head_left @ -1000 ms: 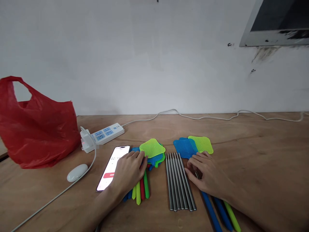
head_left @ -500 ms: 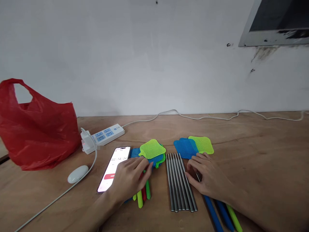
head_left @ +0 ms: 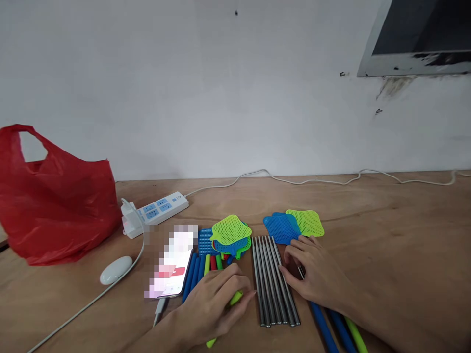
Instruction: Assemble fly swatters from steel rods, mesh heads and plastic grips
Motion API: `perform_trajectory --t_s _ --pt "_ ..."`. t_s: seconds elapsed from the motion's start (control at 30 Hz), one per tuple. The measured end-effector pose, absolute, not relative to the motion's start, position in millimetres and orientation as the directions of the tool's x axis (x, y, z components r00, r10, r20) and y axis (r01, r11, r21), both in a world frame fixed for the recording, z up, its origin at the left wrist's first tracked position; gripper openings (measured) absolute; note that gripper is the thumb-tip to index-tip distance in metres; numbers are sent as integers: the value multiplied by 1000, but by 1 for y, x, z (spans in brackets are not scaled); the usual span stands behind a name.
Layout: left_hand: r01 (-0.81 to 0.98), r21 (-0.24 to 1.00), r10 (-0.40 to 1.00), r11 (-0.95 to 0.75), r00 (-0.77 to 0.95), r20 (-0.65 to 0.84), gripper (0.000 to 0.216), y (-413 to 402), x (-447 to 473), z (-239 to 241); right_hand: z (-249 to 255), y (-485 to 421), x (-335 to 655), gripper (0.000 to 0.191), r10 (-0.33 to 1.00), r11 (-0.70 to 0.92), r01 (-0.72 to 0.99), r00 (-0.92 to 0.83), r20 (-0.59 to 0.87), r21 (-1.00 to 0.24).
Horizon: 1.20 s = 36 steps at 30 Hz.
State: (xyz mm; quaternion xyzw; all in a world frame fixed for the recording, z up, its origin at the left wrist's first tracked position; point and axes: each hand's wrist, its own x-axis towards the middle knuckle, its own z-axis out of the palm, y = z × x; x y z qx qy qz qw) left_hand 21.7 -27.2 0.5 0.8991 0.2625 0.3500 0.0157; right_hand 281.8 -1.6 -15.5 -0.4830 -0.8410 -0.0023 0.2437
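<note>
My left hand is closed around a yellow-green handle, whose other end shows below the palm. Beyond it lie blue, yellow-green, red and green handles side by side. Above them is a stack of mesh fly swatter heads. Several metal rods lie in a row between my hands. My right hand rests right of the rods with curved fingers, thumb and index apart, over a thin metal shaft. Blue and yellow-green handles extend below it, and blue and yellow-green swatter heads lie above.
A lit phone lies left of the handles with a cable plugged in. Farther left are a white power strip, a white oval device and a red plastic bag. A white cord runs along the wall.
My left hand has moved down and right, away from the handle group, and now holds a yellow-green handle. The handles behind it are uncovered. My right hand has stayed nearly still.
</note>
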Motion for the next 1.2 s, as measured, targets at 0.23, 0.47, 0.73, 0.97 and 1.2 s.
perform_trajectory --t_s 0.23,0.47,0.73,0.97,1.2 --pt "458 117 426 -881 664 614 12 -25 21 -6 -14 -2 282 16 813 536 805 -413 412 -252" --pt "392 454 600 -800 535 595 18 -25 28 0 -14 -3 281 15 840 497 830 -387 380 -255" --pt "87 941 913 -326 287 290 22 -20 32 3 -14 -5 279 13 845 485 838 -375 381 -251" --pt "107 749 750 -654 222 623 20 -21 22 5 -14 -4 279 14 846 495 822 -382 371 -282" --pt "365 625 722 -690 413 556 19 -20 23 1 -14 -4 280 14 836 514 808 -396 381 -287"
